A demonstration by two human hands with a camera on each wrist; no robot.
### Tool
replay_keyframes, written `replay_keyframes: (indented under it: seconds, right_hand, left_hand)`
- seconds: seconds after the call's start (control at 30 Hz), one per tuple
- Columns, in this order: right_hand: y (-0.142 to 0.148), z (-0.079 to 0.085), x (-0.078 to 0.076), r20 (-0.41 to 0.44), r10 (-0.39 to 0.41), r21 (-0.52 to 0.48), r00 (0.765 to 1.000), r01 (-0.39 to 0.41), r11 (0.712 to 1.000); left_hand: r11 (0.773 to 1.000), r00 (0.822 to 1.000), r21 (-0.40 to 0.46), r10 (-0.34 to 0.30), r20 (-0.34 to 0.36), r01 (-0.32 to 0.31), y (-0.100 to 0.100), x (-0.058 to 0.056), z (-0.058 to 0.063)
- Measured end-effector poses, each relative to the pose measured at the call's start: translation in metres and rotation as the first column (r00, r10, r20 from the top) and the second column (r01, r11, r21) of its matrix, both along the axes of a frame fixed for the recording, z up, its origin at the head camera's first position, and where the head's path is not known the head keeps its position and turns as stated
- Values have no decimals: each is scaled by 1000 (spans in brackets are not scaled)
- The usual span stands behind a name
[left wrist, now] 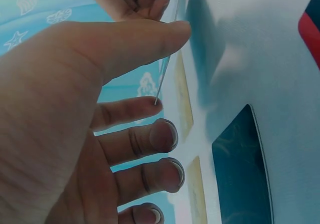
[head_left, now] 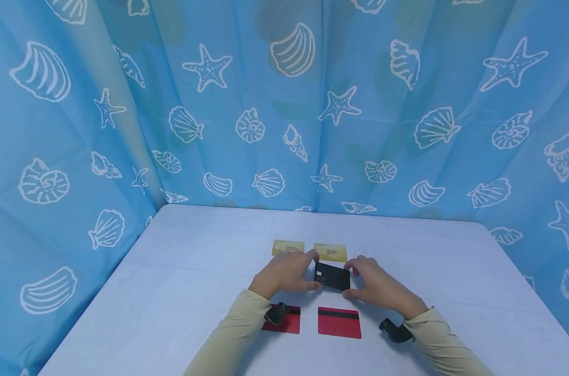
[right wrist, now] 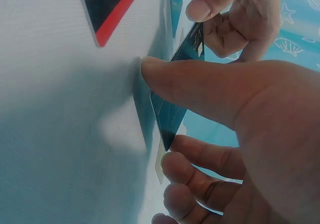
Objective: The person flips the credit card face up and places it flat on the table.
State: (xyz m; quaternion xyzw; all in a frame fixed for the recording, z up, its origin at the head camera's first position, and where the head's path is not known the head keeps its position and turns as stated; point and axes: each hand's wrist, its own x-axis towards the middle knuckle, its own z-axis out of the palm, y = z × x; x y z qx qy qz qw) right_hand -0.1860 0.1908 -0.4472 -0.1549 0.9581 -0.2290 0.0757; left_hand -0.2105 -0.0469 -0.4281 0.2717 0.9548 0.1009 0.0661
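Note:
A black card (head_left: 332, 275) marked "VIP", with a small pale chip, is held above the table between both hands. My left hand (head_left: 284, 274) pinches its left end between thumb and index finger. At the right end my right hand (head_left: 378, 286) grips it by the edges, thumb on the near side and a fingertip on the far side. The left wrist view shows this card as a thin edge. Another dark card (left wrist: 245, 169) lies on the table there; in the head view my left hand hides it.
Two gold cards, a left one (head_left: 288, 245) and a right one (head_left: 330, 253), lie beyond the hands. Nearer lie two red cards with black stripes, a right one (head_left: 339, 324) and a left one (head_left: 290, 325) partly covered by my left wrist camera. A blue shell-patterned curtain (head_left: 284, 104) borders the white table (head_left: 209, 240).

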Motion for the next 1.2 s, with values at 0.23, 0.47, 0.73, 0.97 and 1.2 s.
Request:
replay_keyframes:
  seconds: [0.23, 0.47, 0.73, 0.97, 1.2]
  right_hand:
    - [-1, -3, 0, -1, 7, 21, 1000, -7, 1000]
    - [-1, -4, -1, 11, 0, 23, 1000, 0, 1000]
    - [0, -7, -2, 26, -2, 15, 1000, 1, 1000]
    - [1, -8, -3, 27, 7, 4, 1000, -7, 1000]
    - [2, -8, -5, 18, 18, -3, 1000, -18, 1000]
  left_hand:
    - [1000, 1000, -24, 1, -2, -1, 1, -1, -5]
    - [999, 1000, -44, 9, 4, -9, 1, -2, -7]
    - [999, 1000, -38, 9, 25, -8, 0, -2, -11]
    - [999, 1000, -49, 7, 22, -6, 1, -1, -12]
    - [999, 1000, -49, 11, 21, -10, 2, -2, -13]
